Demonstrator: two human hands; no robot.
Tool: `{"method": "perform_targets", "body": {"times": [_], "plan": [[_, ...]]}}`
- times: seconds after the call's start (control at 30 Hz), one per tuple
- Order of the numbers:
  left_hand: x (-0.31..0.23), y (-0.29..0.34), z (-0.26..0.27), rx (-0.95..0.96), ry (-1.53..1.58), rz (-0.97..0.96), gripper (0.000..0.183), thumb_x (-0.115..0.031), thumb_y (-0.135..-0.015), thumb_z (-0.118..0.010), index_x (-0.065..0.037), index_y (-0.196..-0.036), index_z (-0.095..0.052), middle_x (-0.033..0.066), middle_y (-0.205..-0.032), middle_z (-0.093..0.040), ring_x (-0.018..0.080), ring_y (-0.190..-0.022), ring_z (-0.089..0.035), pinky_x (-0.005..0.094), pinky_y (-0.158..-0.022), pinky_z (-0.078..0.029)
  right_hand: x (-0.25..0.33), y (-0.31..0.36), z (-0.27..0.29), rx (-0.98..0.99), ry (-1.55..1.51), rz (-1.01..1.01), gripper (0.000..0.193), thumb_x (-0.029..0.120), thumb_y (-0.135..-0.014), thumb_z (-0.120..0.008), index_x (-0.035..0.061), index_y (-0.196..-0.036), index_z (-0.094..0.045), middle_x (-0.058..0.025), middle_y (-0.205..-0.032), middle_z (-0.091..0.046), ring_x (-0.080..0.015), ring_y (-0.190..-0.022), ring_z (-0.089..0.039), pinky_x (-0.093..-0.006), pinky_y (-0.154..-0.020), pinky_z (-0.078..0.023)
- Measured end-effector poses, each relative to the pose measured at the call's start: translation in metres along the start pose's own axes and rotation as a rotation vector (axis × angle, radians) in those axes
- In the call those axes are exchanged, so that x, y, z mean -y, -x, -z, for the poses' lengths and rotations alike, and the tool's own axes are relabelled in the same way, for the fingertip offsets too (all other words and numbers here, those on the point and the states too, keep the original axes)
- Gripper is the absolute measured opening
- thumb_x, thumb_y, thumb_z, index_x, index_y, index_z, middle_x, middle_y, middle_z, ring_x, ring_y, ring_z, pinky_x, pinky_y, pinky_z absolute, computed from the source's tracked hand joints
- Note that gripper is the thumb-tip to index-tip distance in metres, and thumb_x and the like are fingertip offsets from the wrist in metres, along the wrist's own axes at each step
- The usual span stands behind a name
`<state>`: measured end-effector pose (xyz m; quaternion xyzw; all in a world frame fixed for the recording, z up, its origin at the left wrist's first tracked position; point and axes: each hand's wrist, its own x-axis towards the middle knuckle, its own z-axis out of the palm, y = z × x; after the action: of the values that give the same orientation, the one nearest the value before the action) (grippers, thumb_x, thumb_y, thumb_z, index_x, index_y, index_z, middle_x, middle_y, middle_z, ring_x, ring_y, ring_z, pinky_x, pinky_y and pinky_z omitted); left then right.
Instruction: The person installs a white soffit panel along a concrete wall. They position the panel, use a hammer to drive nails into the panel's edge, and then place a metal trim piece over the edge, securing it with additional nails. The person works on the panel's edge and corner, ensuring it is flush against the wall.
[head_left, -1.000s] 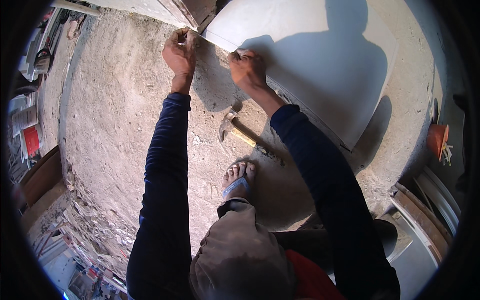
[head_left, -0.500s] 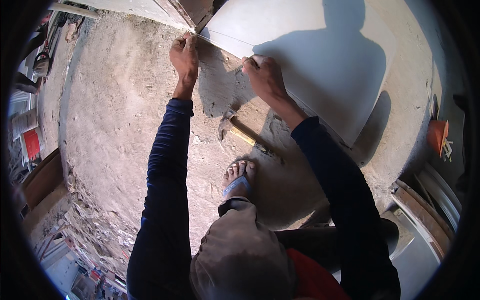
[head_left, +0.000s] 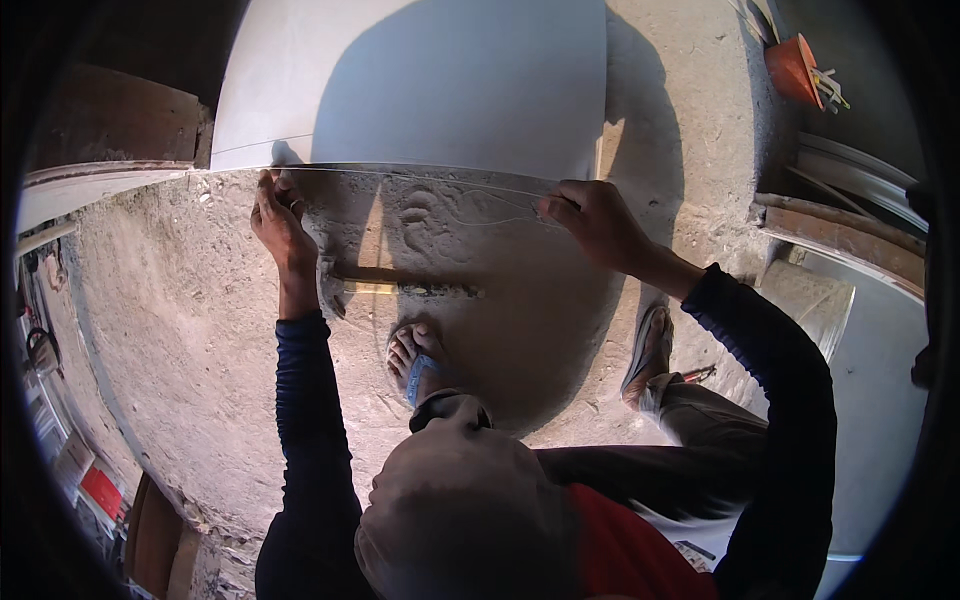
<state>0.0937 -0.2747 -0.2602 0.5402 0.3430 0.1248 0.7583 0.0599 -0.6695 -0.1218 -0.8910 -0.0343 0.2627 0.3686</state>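
Observation:
A thin pale string (head_left: 420, 177) runs along the near edge of a large white panel (head_left: 270, 60). My left hand (head_left: 282, 228) is closed in a pinch on it, close to the panel's left corner. Farther right, my right hand (head_left: 598, 225) pinches the string just past the panel's near edge, and a slack loop hangs beside its fingers. A thin dark line crosses the panel's left part near that edge. Between my left hand and my foot, a hammer (head_left: 372, 287) with a yellowish handle lies on the dusty floor.
An orange bucket (head_left: 792, 72) with pale sticks stands at the far right. Wooden boards (head_left: 845, 235) and a grey sheet (head_left: 870, 370) lie at the right. A doorway-like sill (head_left: 110, 168) borders the left. My sandalled foot (head_left: 418, 360) is near the hammer.
My view has turned, so the panel's edge lies nearly level. My right hand has moved right, away from my left, and a longer stretch of string shows between them.

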Motion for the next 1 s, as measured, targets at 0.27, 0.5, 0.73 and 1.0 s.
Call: {"method": "perform_targets", "body": {"times": [0.27, 0.5, 0.73, 1.0], "plan": [[0.030, 0.021, -0.026, 0.404, -0.008, 0.095, 0.041, -0.031, -0.111, -0.046, -0.002, -0.135, -0.065, -0.0095, -0.080, -0.051, 0.0004, -0.071, -0.045, 0.0172, -0.057, -0.034, -0.102, 0.111, 0.091, -0.157, -0.134, -0.265, 0.031, 0.028, -0.103, -0.065, -0.0024, -0.106, -0.073, -0.0040, -0.085, -0.067, -0.0142, -0.070, -0.059, -0.0319, -0.069, -0.049], [0.053, 0.050, -0.052, 0.406, -0.036, 0.332, 0.035, -0.033, -0.109, -0.046, -0.007, -0.127, -0.061, -0.0053, -0.086, -0.055, 0.0075, -0.073, -0.050, 0.0233, -0.060, -0.041, -0.212, 0.201, 0.173, -0.334, -0.523, -0.603, 0.025, 0.025, -0.105, -0.062, 0.0046, -0.117, -0.069, 0.0039, -0.073, -0.052, -0.0043, -0.058, -0.047, -0.0239, -0.049, -0.035], [0.073, 0.132, -0.066, 0.405, -0.256, 0.400, 0.035, -0.034, -0.107, -0.051, -0.006, -0.123, -0.063, 0.0011, -0.096, -0.065, 0.0151, -0.081, -0.060, 0.0290, -0.065, -0.046, -0.323, 0.228, 0.205, -0.353, -0.720, -0.516, 0.030, 0.027, -0.107, -0.055, -0.0004, -0.113, -0.066, 0.0056, -0.066, -0.042, -0.0067, -0.057, -0.042, -0.0245, -0.049, -0.031], [0.100, 0.199, -0.068, 0.499, -0.974, -0.204, 0.034, -0.022, -0.099, -0.060, -0.003, -0.126, -0.064, 0.0085, -0.102, -0.073, 0.0212, -0.081, -0.066, 0.0311, -0.072, -0.052, -0.433, 0.256, 0.247, -0.404, -0.937, -0.575, 0.029, 0.032, -0.105, -0.058, 0.0035, -0.109, -0.064, 0.0099, -0.060, -0.029, -0.0049, -0.051, -0.029, -0.0261, -0.048, -0.023]]}}
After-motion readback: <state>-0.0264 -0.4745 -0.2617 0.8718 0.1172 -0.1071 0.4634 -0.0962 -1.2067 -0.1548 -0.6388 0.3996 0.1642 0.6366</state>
